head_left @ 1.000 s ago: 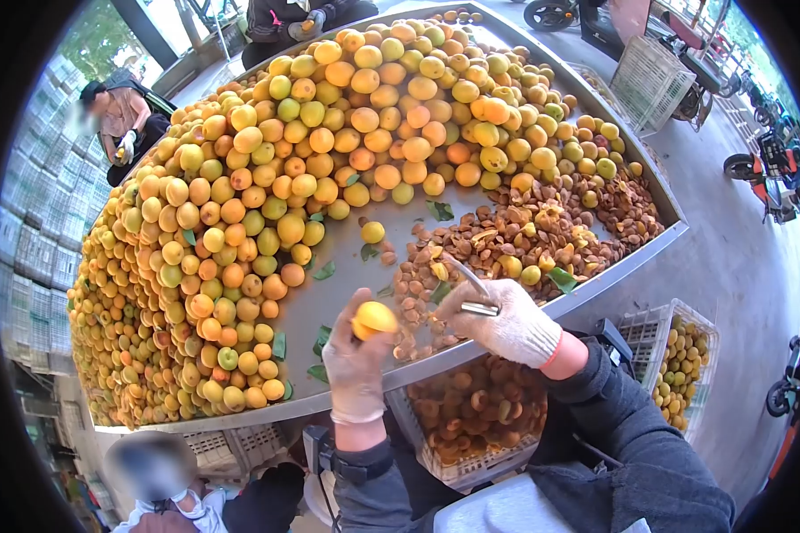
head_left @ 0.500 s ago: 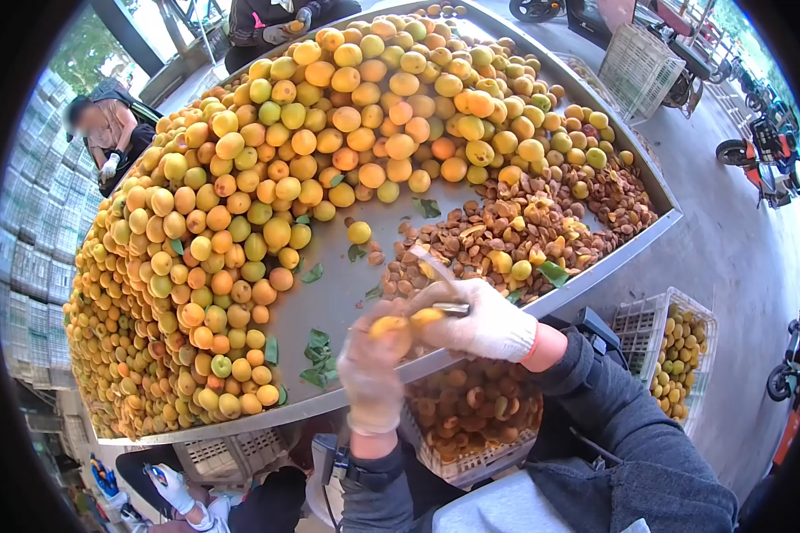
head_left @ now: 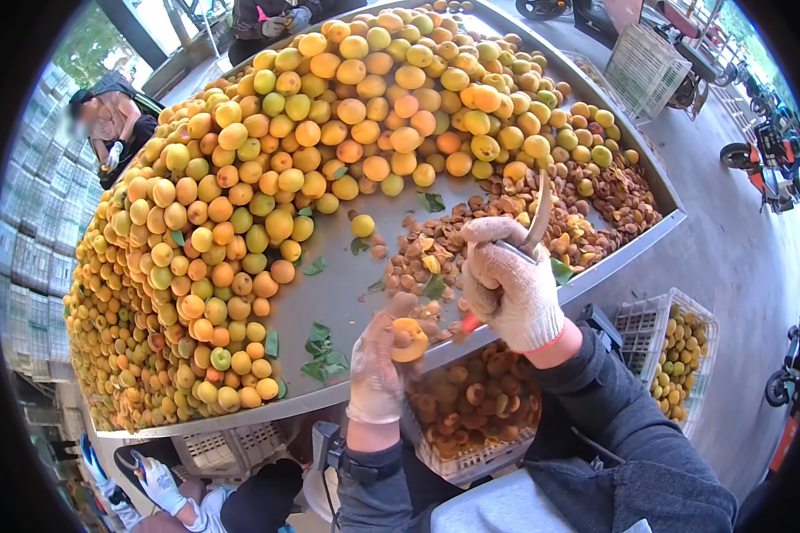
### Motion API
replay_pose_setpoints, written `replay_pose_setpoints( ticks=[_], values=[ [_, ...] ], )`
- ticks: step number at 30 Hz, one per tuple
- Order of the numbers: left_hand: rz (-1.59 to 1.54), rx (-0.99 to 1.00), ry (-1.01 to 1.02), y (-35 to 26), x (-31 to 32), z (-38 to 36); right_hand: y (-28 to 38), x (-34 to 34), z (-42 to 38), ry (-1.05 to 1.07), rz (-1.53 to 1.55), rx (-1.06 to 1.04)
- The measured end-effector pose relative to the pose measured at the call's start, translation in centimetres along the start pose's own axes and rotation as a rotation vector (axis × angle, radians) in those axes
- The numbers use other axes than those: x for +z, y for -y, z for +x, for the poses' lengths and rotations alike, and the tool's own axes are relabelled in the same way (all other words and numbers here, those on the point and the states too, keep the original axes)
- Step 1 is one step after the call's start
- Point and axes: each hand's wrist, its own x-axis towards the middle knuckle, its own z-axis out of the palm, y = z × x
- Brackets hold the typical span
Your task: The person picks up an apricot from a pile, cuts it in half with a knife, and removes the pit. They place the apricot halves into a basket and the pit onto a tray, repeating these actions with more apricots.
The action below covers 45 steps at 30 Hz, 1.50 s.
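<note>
My left hand (head_left: 378,369), in a white glove, holds an orange-yellow fruit (head_left: 409,339) near the metal table's front edge. My right hand (head_left: 511,284), gloved too, is closed around a tool with a curved blade (head_left: 540,213) pointing up and a red part showing below the fist. Brown pits and scraps (head_left: 471,235) lie on the table behind my hands. Under the edge, a crate of opened fruit (head_left: 476,400) sits between my arms. A large heap of whole fruit (head_left: 329,115) covers the back and left of the table.
Green leaves (head_left: 320,355) lie on the metal table (head_left: 329,298). A crate of fruit (head_left: 676,364) stands on the floor at the right, with another crate (head_left: 644,71) farther back. Other people sit at the left and back; a gloved hand (head_left: 160,484) shows at lower left. Motorbikes stand at right.
My hands have moved apart. My right hand has turned and risen with the tool, blade now upward. The fruit stays in my left hand, which is slightly lower.
</note>
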Motion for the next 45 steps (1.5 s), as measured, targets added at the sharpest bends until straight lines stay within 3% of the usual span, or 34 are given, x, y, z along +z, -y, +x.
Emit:
replay_pose_setpoints(
  ticks=[2,8,12,14,15,18,20,22,25,28,31,37,40,42,43,45],
  values=[
    [0.175,0.027,-0.013,0.8,0.4,0.0,-0.4,0.7,-0.2,0.012,0.266,-0.168],
    [0.253,-0.017,-0.075,0.9,3.0,-0.1,-1.2,0.4,-0.6,0.115,0.191,-0.294],
    [0.303,-0.064,-0.09,1.3,2.9,0.3,-1.4,0.4,-0.7,0.136,-0.063,-0.427],
    [0.225,0.221,-0.089,3.9,1.7,1.3,-1.3,0.5,-0.3,0.289,-0.333,-0.64],
    [0.224,0.22,-0.089,4.4,1.8,1.6,-1.3,0.5,-0.2,0.366,-0.47,-0.745],
    [0.092,0.295,-0.151,4.3,2.1,2.1,-1.2,0.8,0.4,0.373,-0.529,-0.568],
    [0.175,0.073,-0.055,3.1,2.0,1.7,-1.0,0.7,1.6,0.242,-0.083,-0.245],
    [0.236,0.084,-0.022,2.9,1.8,1.9,-1.8,0.0,3.5,0.151,0.324,-0.002],
    [0.27,0.019,-0.059,1.7,2.7,1.9,-2.4,0.1,4.5,0.054,0.438,0.073],
    [0.114,0.073,-0.002,1.7,2.7,2.3,-3.0,0.0,5.4,0.05,0.531,0.157],
    [-0.034,-0.044,-0.046,0.9,3.1,2.0,-4.0,-0.5,6.3,0.071,0.646,0.224],
    [-0.391,-0.2,0.078,2.2,1.0,2.7,-5.4,-0.8,7.0,0.102,0.906,0.272],
    [-0.653,-0.302,0.125,2.6,0.8,3.3,-4.7,-0.1,7.1,0.012,0.904,0.254],
    [-0.492,-0.058,-0.051,3.1,0.4,3.3,-2.8,0.4,7.5,-0.174,0.663,0.054],
    [-0.489,-0.051,-0.054,3.0,-0.1,3.6,-2.1,-0.3,7.5,-0.039,0.522,-0.07],
    [-0.373,0.06,-0.24,2.6,-1.0,4.3,-0.2,0.4,5.1,0.081,-0.078,0.0]
  ],
)
